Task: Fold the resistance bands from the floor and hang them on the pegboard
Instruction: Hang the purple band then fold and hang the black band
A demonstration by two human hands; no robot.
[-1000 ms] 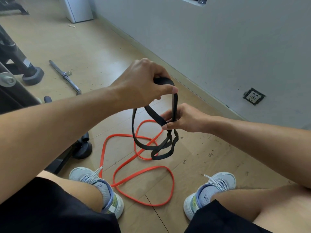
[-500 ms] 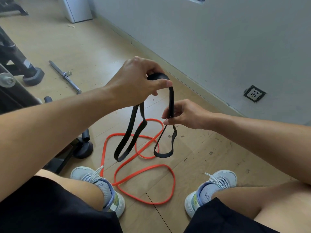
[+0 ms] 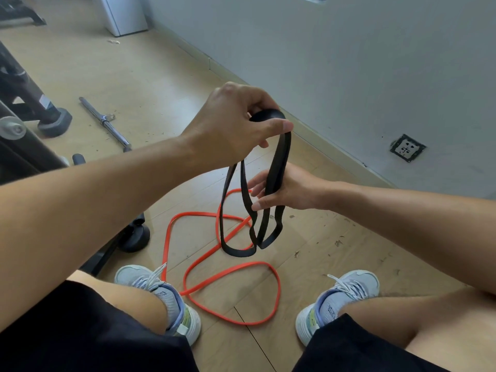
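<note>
My left hand (image 3: pixel 230 124) pinches the top fold of the flat black rubber resistance band (image 3: pixel 271 183), its loops hanging above the floor. My right hand (image 3: pixel 284 190) curls round the hanging strands lower down, though its fingers look only loosely closed. The thin orange resistance band (image 3: pixel 230 275) lies looped on the wooden floor (image 3: pixel 150 73) between my shoes.

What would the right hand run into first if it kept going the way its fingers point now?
The right hand points leftward in the picture and already holds the black band. Going on, it would probably meet the band's other hanging strands first, though depth is unclear.
</note>
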